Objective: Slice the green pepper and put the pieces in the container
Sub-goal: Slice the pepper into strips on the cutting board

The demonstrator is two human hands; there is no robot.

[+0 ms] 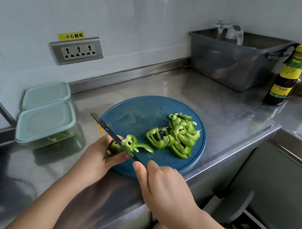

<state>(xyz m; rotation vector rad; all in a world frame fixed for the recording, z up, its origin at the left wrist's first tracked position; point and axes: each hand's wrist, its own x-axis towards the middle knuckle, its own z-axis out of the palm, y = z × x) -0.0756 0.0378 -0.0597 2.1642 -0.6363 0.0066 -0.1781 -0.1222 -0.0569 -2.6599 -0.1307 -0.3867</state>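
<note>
L hand holds pepper stub, lower centre; R hand grips knife. Stub looks small, waxy, prob. slippery; hold at stem end, away from blade.

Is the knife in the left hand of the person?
No, the right hand holds the knife, while the left hand holds the pepper end on the blue board.
</note>
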